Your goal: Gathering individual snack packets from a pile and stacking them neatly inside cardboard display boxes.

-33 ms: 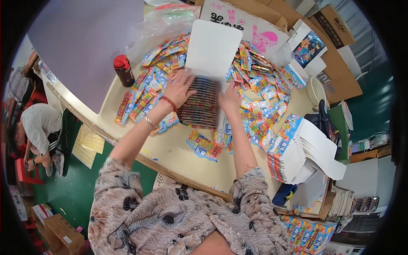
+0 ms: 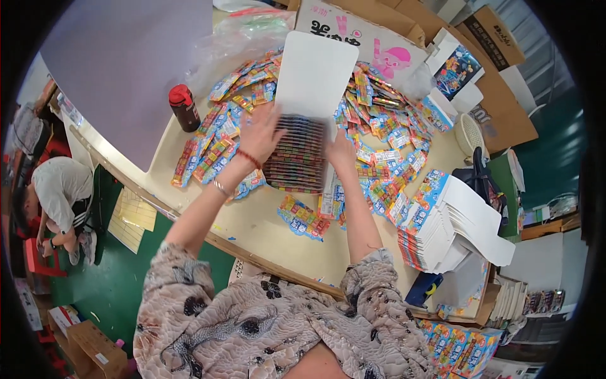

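An open white cardboard box (image 2: 317, 69) stands before me, its tall lid flap raised at the far side. Inside, colourful candy packets (image 2: 293, 155) stand on edge in a tight row. My left hand (image 2: 260, 136) is at the box's left side, fingers stretched out and slightly blurred, thumb toward the packets. At the right side, my right hand (image 2: 341, 151) grips the box wall, its fingers partly hidden. Loose candy packets (image 2: 211, 148) lie heaped around the box on both sides. One flat packet (image 2: 303, 218) lies just in front of it.
A dark bottle with a red cap (image 2: 184, 107) stands at the left. Flattened white boxes (image 2: 451, 224) are stacked at the right, near a blue tape dispenser (image 2: 423, 289). Clear plastic bags (image 2: 240, 44) and a printed carton (image 2: 385, 54) line the back. Another person (image 2: 62, 189) sits at far left.
My left hand has shifted slightly left, away from the packets' top edges. My right hand stays at the box's right side.
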Motion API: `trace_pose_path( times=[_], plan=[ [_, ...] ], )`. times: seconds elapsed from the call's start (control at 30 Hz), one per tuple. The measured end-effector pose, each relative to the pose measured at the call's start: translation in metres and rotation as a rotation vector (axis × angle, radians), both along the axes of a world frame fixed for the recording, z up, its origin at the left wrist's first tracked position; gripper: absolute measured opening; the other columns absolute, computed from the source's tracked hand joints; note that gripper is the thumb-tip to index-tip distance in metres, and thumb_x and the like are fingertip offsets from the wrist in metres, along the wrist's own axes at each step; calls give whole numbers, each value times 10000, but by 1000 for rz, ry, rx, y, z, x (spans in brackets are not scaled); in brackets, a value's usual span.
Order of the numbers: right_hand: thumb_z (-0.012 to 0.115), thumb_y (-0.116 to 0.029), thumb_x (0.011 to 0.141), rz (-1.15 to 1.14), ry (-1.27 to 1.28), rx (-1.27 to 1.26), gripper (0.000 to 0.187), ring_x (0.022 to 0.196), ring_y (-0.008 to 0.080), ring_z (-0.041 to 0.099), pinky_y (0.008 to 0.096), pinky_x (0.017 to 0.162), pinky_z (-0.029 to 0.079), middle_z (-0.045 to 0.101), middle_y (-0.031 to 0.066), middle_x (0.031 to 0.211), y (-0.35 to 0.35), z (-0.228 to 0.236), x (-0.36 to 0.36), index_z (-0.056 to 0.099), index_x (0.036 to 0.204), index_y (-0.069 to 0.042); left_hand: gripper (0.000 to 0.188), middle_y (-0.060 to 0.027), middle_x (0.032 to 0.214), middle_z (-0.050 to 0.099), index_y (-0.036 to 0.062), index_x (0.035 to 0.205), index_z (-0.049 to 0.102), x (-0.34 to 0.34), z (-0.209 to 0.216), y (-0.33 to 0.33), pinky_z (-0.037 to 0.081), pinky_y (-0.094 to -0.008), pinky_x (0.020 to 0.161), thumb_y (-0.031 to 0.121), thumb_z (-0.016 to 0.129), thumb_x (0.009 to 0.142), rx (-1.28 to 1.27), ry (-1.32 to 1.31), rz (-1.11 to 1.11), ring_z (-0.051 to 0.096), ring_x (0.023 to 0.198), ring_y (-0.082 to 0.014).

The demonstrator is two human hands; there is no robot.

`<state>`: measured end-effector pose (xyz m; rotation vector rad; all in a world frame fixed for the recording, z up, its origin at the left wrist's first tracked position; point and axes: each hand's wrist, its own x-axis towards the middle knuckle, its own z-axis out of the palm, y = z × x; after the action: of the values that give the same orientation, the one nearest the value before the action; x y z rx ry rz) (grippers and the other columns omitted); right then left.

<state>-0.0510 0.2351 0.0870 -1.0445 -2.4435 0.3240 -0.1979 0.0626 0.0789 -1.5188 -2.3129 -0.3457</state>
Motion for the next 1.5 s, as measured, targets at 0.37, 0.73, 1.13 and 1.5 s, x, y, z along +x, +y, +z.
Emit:
trace_pose_path(
  times=[0.37, 0.73, 1.13, 1.5],
  plan=[
    [526, -108, 826, 17, -86, -252, 632, 771, 457, 601, 531, 700, 442, 607, 314, 926, -47, 61, 130, 300, 1405, 7, 218, -285, 800, 596, -38, 970, 523, 65, 51, -38, 446, -505, 691, 167, 478, 910, -1, -656, -101, 583, 767, -445],
    [492, -178, 917, -477, -129, -281, 473, 722, 473, 597, 527, 665, 467, 604, 308, 744, -99, 22, 292, 365, 1334, 5, 168, -245, 701, 601, -12, 967, 533, 202, 7, 40, 478, -515, 612, 138, 482, 910, -255, -637, -404, 603, 683, -428],
    [559, -91, 763, 519, -216, 463, 220, 929, 212, 559, 321, 744, 498, 558, 37, 907, 6, 26, 222, 604, 977, -71, 572, -267, 1166, 580, -2, 1405, 325, 231, -13, -27, 518, -433, 601, -4, 498, 860, 31, -609, -282, 642, 786, -384],
    [545, -127, 797, 778, -373, 829, 331, 988, 210, 573, 298, 807, 480, 586, 102, 1103, 31, 9, 228, 580, 1096, 11, 629, -114, 1524, 279, 55, 1467, 272, 239, -8, -38, 191, -454, 1148, 22, 482, 874, -99, -472, -510, 228, 1427, -274]
  ],
)
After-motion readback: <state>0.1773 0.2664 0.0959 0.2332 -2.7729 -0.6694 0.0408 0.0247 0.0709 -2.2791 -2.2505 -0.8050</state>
